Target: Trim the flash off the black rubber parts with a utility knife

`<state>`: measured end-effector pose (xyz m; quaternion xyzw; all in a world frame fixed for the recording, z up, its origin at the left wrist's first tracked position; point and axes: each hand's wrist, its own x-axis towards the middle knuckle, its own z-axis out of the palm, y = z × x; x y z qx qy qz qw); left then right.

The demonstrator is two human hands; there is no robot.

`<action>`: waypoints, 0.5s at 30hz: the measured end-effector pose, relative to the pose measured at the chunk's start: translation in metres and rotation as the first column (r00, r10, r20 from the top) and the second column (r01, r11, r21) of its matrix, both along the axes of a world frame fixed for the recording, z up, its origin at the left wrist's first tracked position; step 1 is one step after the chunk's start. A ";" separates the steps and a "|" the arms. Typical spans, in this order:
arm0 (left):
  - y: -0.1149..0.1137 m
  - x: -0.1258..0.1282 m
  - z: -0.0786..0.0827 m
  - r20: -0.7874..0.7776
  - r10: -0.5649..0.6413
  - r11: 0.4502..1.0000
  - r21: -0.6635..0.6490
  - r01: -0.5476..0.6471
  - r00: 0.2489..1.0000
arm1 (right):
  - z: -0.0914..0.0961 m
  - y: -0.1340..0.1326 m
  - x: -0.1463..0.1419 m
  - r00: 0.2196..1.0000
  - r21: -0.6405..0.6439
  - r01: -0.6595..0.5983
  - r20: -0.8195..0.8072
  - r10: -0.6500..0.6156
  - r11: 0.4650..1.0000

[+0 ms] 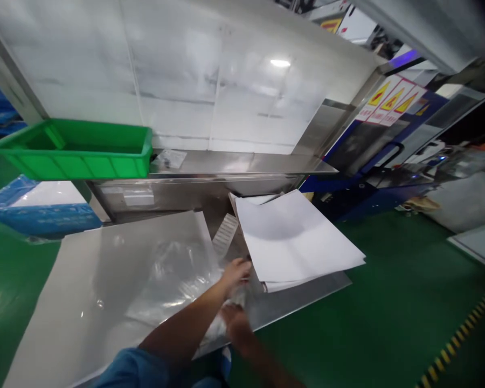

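Note:
My left hand (237, 272) reaches across to the gap between the clear plastic bag and the stack of white sheets. Its fingers are curled; what they hold, if anything, is hidden. Nearer my body, my right hand (235, 319) is at the right edge of the plastic, smeared by motion, so its fingers cannot be read. The clear plastic bag (173, 277) lies crumpled on a large pale sheet (92, 285). Just right of my left hand is the stack of white sheets (295, 237). A printed paper slip (225, 235) lies beyond my left hand.
A green bin (84, 164) sits on the left end of a metal ledge (234, 161), beside a small clear bag (170, 159). A white panel wall (178, 81) rises behind. Blue machinery (347, 145) with warning signs stands right; a blue-wrapped box (44, 207) stands left.

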<state>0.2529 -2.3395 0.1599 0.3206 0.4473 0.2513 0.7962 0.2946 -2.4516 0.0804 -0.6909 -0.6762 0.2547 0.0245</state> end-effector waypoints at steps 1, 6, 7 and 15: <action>-0.005 -0.023 -0.007 -0.084 0.006 0.997 0.080 0.001 0.996 | -0.002 0.002 0.009 0.998 -0.023 0.031 0.050 -0.029 0.999; -0.048 -0.136 -0.055 -0.536 0.190 0.897 0.435 0.076 0.823 | -0.001 -0.011 0.035 0.981 -0.059 0.134 0.147 -0.124 0.989; -0.057 -0.147 -0.066 -0.600 0.227 0.872 0.476 0.113 0.767 | 0.000 -0.017 0.037 0.985 -0.062 0.129 0.128 -0.120 0.990; -0.075 -0.096 -0.109 -0.820 0.319 0.744 0.528 0.410 0.476 | 0.012 -0.037 0.061 0.992 -0.062 -0.068 -0.112 0.061 0.996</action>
